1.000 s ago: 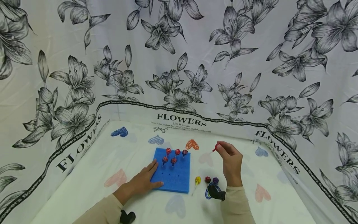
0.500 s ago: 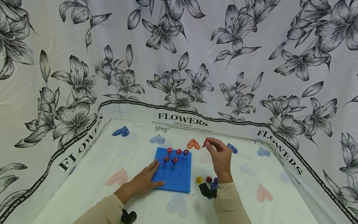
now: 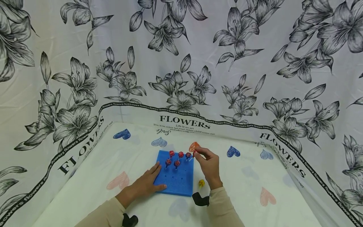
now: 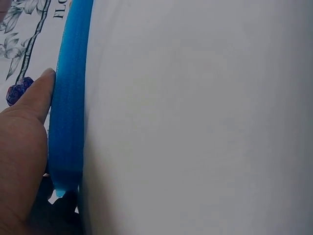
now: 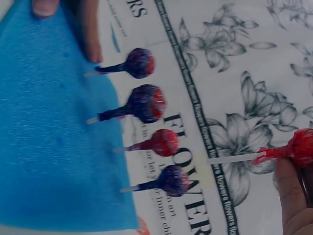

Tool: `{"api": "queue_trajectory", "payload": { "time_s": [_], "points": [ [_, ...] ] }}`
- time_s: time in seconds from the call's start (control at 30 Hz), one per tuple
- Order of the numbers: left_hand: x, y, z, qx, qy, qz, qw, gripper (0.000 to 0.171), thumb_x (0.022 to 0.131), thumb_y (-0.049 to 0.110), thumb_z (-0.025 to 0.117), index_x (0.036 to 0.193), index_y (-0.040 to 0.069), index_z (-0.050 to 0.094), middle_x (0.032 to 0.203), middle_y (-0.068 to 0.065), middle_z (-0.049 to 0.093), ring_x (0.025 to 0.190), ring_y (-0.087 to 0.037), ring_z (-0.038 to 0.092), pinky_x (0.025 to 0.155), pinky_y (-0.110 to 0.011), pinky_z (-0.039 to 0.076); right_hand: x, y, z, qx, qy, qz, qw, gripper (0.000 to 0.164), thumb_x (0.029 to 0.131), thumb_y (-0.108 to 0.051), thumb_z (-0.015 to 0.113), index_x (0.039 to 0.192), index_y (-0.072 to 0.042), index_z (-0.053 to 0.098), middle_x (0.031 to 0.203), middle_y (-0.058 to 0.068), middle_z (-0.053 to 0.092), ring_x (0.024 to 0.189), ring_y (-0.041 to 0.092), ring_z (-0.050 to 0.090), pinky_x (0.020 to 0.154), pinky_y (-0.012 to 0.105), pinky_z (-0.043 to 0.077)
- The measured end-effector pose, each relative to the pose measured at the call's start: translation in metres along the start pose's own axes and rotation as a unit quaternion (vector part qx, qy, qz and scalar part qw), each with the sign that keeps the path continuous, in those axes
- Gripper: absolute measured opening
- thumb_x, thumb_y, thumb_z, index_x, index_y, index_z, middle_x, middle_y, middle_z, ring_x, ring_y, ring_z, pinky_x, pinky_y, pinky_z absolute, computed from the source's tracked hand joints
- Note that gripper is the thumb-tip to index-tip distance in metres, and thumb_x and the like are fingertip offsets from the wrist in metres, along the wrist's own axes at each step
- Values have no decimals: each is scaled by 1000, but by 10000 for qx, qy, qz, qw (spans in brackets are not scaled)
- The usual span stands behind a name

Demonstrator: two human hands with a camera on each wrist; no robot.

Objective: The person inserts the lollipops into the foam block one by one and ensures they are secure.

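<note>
My left hand (image 3: 141,183) rests on the left edge of a blue foam board (image 3: 177,186), fingers spread and thumb near its front edge. In the left wrist view the board's thick side (image 4: 68,112) shows beside the hand. My right hand (image 3: 209,167) pinches a red-wrapped lollipop (image 5: 301,147) by its head, white stick pointing toward the board. It is just past the board's back right corner. Several lollipops stand upright by their sticks in the board: a back row with a dark one (image 3: 188,155) at its right end, and two (image 3: 177,163) in front of it.
Small holes (image 3: 181,178) dot the board's front half. A yellow lollipop (image 3: 201,183) lies on the heart-printed white cloth (image 3: 241,201), right of the board and by my right wrist. A flower-printed curtain (image 3: 181,78) rises behind.
My right hand has moved left and closer to the board with the red lollipop. Its arm now hides the other lollipops lying on the cloth. The left hand has stayed put.
</note>
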State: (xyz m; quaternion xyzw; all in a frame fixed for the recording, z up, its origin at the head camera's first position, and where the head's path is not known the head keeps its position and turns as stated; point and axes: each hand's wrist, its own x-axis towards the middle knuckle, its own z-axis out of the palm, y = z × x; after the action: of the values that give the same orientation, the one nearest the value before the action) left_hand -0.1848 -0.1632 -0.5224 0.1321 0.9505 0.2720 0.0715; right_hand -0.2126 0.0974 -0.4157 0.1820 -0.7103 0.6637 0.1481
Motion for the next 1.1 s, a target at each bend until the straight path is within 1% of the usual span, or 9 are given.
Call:
{"api": "queue_trajectory", "payload": {
  "time_s": [0.07, 0.2, 0.3, 0.4, 0.6, 0.67, 0.8, 0.93, 1.1],
  "points": [
    [-1, 0, 0, -2, -10, -8, 10000, 102, 80, 66, 63, 154, 10, 22, 160, -7, 11, 142, -35, 18, 109, -55, 23, -3, 6, 2, -117, -47, 37, 9999, 17, 91, 2, 65, 107, 7, 69, 106, 23, 66, 100, 32, 63, 82, 33, 54],
    [-1, -1, 0, 34, -11, -15, 10000, 103, 79, 67, 63, 154, 10, 22, 161, -6, 11, 142, -35, 18, 108, -55, 24, -7, 14, 6, -98, -173, 120, 9997, 19, 92, 2, 64, 108, 10, 67, 108, 25, 65, 101, 37, 63, 81, 32, 54],
    [-2, -1, -1, 41, 4, -10, 10000, 103, 79, 67, 63, 154, 10, 22, 161, -6, 11, 142, -35, 18, 108, -55, 25, -8, 22, 7, 18, -327, 210, 9992, 21, 92, 3, 63, 110, 13, 65, 111, 29, 63, 102, 42, 61, 80, 31, 54],
    [-3, 0, -1, 40, 22, 20, 10000, 102, 80, 66, 63, 154, 9, 22, 160, -6, 11, 142, -34, 18, 108, -55, 24, -9, 35, 8, 105, -420, 286, 9987, 22, 92, 3, 63, 110, 15, 64, 112, 30, 62, 103, 43, 60, 79, 31, 55],
    [-4, 1, -2, -93, 78, 214, 9997, 101, 82, 62, 64, 153, 4, 22, 160, -11, 13, 143, -34, 17, 111, -52, 20, -11, 70, 8, 152, -372, 382, 9985, 19, 90, 1, 67, 107, 10, 67, 109, 26, 65, 99, 37, 63, 77, 29, 55],
    [-5, 2, -3, -118, 87, 241, 9996, 101, 83, 62, 64, 153, 3, 22, 160, -11, 13, 143, -33, 17, 111, -51, 19, -12, 74, 9, 103, -356, 405, 9985, 21, 89, -1, 68, 107, 10, 67, 107, 26, 66, 97, 34, 64, 77, 28, 54],
    [-5, 2, -4, -140, 79, 238, 9996, 100, 83, 62, 64, 153, 3, 22, 160, -11, 13, 143, -33, 17, 111, -52, 20, -14, 75, 10, 92, -401, 461, 9981, 21, 89, 0, 68, 106, 13, 66, 103, 29, 65, 95, 36, 65, 76, 26, 54],
    [-5, 3, -4, -144, 35, 201, 9997, 101, 82, 63, 64, 153, 4, 22, 160, -10, 13, 143, -33, 17, 110, -53, 20, -16, 63, 11, 47, -503, 454, 9977, 16, 90, 5, 65, 104, 12, 67, 100, 29, 65, 94, 40, 64, 76, 26, 54],
    [-5, 2, -4, -82, 9, 174, 9998, 102, 81, 64, 63, 153, 5, 21, 160, -9, 12, 143, -33, 17, 110, -53, 21, -15, 51, 13, -86, -621, 551, 9965, 18, 91, 5, 63, 107, 14, 65, 106, 31, 63, 100, 38, 63, 82, 27, 53]
  ]
}}
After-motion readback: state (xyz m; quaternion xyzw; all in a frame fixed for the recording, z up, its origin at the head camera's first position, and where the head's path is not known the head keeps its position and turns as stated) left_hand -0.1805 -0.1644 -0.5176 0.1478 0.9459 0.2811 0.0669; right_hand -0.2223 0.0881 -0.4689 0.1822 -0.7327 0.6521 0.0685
